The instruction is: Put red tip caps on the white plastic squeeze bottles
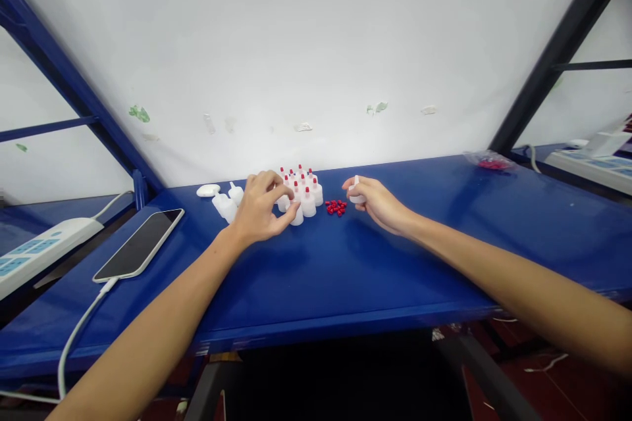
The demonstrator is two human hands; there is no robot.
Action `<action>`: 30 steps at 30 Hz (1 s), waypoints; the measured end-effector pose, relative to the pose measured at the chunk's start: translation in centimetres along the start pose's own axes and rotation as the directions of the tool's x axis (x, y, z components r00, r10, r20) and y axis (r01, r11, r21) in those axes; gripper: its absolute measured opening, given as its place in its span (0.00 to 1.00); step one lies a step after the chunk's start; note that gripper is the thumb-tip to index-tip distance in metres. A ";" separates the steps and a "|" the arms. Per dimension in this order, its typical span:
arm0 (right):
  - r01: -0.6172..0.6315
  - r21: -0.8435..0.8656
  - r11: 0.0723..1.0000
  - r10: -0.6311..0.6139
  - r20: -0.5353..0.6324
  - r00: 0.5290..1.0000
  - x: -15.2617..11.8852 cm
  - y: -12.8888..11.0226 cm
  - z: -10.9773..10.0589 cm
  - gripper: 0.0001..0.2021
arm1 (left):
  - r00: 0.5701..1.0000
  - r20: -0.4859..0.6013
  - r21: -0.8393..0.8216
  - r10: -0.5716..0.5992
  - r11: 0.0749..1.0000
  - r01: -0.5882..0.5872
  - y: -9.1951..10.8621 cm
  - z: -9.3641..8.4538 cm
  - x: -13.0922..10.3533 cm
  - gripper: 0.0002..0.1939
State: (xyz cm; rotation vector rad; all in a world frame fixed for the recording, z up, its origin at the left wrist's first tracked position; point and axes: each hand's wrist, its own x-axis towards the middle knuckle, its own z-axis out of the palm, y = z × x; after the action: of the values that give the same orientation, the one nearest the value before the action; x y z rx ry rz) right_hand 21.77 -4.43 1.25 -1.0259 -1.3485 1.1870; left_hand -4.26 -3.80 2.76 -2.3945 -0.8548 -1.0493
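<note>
My left hand [261,207] is at the front left of a cluster of small white dropper bottles [309,204] with red caps. Its thumb and index finger close around the top of the front bottle [296,216], which stands on the table. To the right, my right hand [378,200] grips an uncapped white dropper bottle [356,194], its nozzle pointing up. Between the hands lies a small pile of loose red caps [336,208]. Several uncapped bottles [224,206] lie or stand left of my left hand, partly hidden by it.
On the blue table [306,283], a phone [141,243] with a white charging cable lies at the left. A white rounded object [208,190] is at the back. A plastic bag with red contents [491,162] lies back right. Power strips [44,247] flank the table; a white wall stands behind.
</note>
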 end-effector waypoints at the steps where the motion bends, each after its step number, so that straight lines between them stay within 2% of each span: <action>1: -0.001 -0.034 0.999 0.000 -0.003 1.000 0.0 -0.1 -0.1 0.11 | 0.999 -0.039 0.012 0.010 1.000 -0.010 0.5 0.0 0.1 0.10; 2: 0.006 -0.062 0.998 -0.006 0.003 1.000 0.1 -0.3 -0.2 0.13 | 0.998 -0.050 0.003 0.030 1.000 -0.030 1.1 0.0 0.2 0.14; 4: 0.023 -0.098 0.995 -0.021 0.021 1.000 0.1 -0.4 -0.3 0.18 | 0.997 0.008 -0.090 0.080 0.993 -0.078 2.4 0.2 0.4 0.16; 6: 0.039 -0.130 0.991 -0.037 0.022 0.999 0.1 -0.4 -0.3 0.18 | 0.987 0.128 -0.222 0.099 0.973 -0.068 3.8 0.7 0.4 0.12; 8: 0.066 -0.191 0.979 -0.067 0.005 0.998 0.2 -0.2 -0.4 0.15 | 0.965 0.250 -0.291 0.078 0.957 -0.002 5.0 1.5 0.4 0.09; 12: 0.143 -0.367 0.919 -0.153 0.001 0.988 0.3 0.2 -0.4 0.10 | 0.899 0.436 -0.233 0.029 0.969 0.082 5.9 3.5 0.5 0.17; 16: 0.172 -0.518 0.838 -0.183 0.029 0.983 0.0 0.2 -0.5 0.10 | 0.815 0.578 -0.155 -0.040 0.975 0.158 5.7 4.8 0.7 0.22; 18: 0.171 -0.572 0.802 -0.188 0.029 0.982 0.0 0.2 -0.5 0.10 | 0.791 0.611 -0.149 -0.040 0.975 0.164 5.7 5.0 0.7 0.22; 21: 0.163 -0.607 0.778 -0.212 -0.010 0.977 0.2 0.4 -0.6 0.06 | 0.781 0.624 -0.162 -0.039 0.970 0.179 5.7 4.9 0.7 0.22; 25: 0.180 -0.578 0.796 -0.233 -0.019 0.972 0.6 0.6 -1.0 0.06 | 0.799 0.601 -0.204 -0.022 0.962 0.180 5.5 4.7 0.5 0.18; 27: 0.183 -0.597 0.781 -0.216 0.017 0.976 0.6 0.5 -1.1 0.06 | 0.819 0.574 -0.251 0.004 0.953 0.171 5.4 4.7 0.4 0.14; 30: 0.235 -0.676 0.698 -0.205 0.126 0.971 0.0 0.2 -0.9 0.06 | 0.827 0.561 -0.301 0.040 0.940 0.158 5.3 4.5 0.4 0.12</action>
State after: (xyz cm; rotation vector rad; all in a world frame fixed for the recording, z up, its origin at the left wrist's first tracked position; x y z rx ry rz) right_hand 22.65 -4.30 1.08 -1.3004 -1.9583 0.5028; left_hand 1.85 -5.02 -0.39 -3.0654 -1.0048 -0.5229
